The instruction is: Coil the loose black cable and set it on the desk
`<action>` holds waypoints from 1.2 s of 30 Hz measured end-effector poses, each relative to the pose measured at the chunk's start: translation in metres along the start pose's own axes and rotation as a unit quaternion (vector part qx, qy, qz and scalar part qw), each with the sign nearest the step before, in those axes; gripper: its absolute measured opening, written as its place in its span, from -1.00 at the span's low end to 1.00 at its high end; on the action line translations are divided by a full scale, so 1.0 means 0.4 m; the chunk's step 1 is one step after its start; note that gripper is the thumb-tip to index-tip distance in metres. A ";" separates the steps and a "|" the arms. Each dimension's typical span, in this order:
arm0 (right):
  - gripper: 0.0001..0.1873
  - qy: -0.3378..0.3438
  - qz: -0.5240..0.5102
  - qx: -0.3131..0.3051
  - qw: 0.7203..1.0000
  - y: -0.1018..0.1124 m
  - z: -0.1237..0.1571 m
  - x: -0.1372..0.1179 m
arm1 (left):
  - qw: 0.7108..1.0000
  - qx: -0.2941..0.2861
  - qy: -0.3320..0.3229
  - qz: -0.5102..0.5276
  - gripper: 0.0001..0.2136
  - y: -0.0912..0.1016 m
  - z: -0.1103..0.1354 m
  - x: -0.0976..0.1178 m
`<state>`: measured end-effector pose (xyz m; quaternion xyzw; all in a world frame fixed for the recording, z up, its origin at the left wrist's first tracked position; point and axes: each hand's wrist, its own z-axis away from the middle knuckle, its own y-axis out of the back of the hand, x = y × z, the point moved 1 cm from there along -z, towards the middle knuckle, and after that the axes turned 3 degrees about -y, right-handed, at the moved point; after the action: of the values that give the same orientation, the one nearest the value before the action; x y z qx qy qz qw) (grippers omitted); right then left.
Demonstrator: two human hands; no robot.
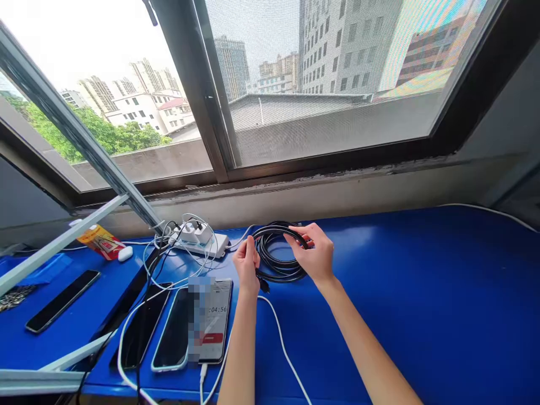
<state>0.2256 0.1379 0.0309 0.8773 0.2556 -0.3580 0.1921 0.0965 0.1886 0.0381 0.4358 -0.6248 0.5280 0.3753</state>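
A black cable [280, 270] lies in a round coil of several loops on the blue tabletop. My left hand [247, 261] grips the coil's left side, thumb up and fingers curled round the strands. On the right side, my right hand [314, 250] is closed round the upper loops, which are lifted a little above the others. A dark plug end [264, 286] sticks out of the coil just below my left hand. My palms hide part of the loops.
A white power strip [217, 246] with chargers and tangled cords stands left of the coil. Nearer me are a lit phone [217, 326] on a white cable, a pale-cased phone [171, 332] and another dark phone [141, 326]. Metal bars [101, 146] cross the left; a window [329, 73] is behind.
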 end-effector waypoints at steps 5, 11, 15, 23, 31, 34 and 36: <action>-0.68 -0.068 -0.048 -0.017 0.996 -0.002 -0.006 -0.012 | 1.000 -0.013 0.009 0.004 -0.37 0.002 -0.001 -0.009; -0.60 -0.192 -0.144 -0.091 0.967 -0.007 -0.002 -0.027 | 0.999 -0.030 0.023 0.007 -0.35 0.004 -0.003 -0.012; -0.54 -0.254 -0.205 -0.169 0.930 -0.003 -0.008 -0.019 | 0.998 -0.036 0.043 0.013 -0.37 0.000 -0.004 -0.011; -0.55 -0.257 -0.243 -0.208 0.912 0.001 -0.017 -0.022 | 0.996 -0.043 0.081 0.011 -0.38 -0.001 -0.007 -0.014; -0.51 -0.192 -0.195 -0.103 0.956 -0.015 -0.001 -0.005 | 0.993 -0.049 0.111 -0.006 -0.36 0.002 -0.009 -0.026; -0.55 -0.195 -0.191 -0.088 0.958 -0.014 -0.007 0.007 | 0.990 -0.068 0.123 -0.017 -0.34 0.000 -0.008 -0.030; -0.52 -0.203 -0.190 -0.077 0.958 -0.009 -0.015 0.012 | 0.988 -0.084 0.128 -0.028 -0.33 -0.003 -0.005 -0.028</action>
<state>0.2295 0.1454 0.0309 0.7043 0.3998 -0.5373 0.2355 0.1013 0.1923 0.0282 0.3487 -0.6011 0.5144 0.5024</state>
